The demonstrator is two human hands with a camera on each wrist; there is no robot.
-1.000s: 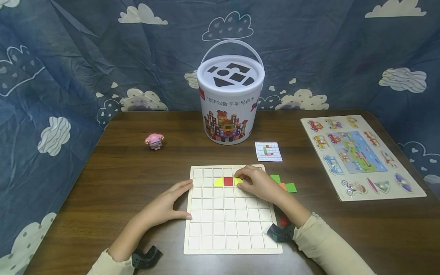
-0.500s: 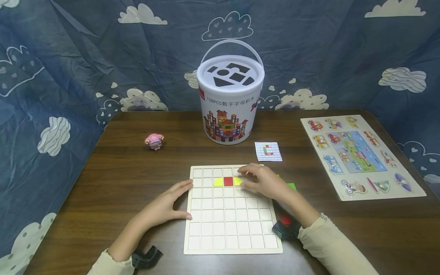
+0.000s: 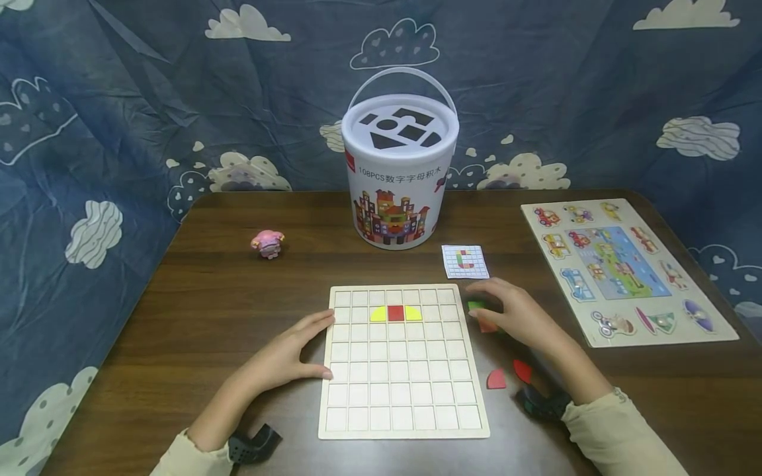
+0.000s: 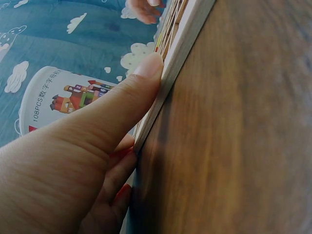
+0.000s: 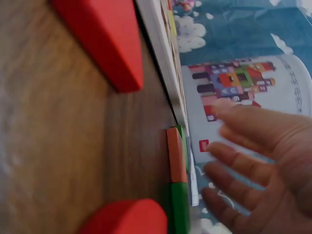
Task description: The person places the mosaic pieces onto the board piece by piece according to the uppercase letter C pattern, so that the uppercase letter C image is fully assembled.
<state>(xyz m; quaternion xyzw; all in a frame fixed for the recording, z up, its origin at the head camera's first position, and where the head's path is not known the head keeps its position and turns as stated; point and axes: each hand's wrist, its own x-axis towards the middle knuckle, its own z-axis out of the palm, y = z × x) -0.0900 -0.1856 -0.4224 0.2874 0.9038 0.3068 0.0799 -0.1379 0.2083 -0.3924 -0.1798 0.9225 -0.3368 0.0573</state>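
Note:
A pale grid board [image 3: 411,396] lies on the table. In its second row a red square tile [image 3: 395,313] sits between two yellow quarter-round tiles, one on the left [image 3: 378,314] and one on the right [image 3: 413,313]. My left hand [image 3: 288,354] rests against the board's left edge, thumb and fingers spread. Right of the board, my right hand [image 3: 516,314] hovers over a green tile [image 3: 475,305] and an orange tile [image 3: 487,324], partly covering them. The right wrist view shows its fingers apart, holding nothing, with another green tile [image 5: 179,207] beside the orange one.
Two red curved tiles [image 3: 496,379] lie near my right wrist. A small pattern card [image 3: 465,262] is behind the board, before a white lidded bucket [image 3: 393,198]. A pink toy figure [image 3: 268,244] stands at left, a picture puzzle board [image 3: 631,330] at right.
My right hand has let go of the right yellow quarter-round tile, leaving it on the board, and moved right to the loose tiles. My left hand stays in place.

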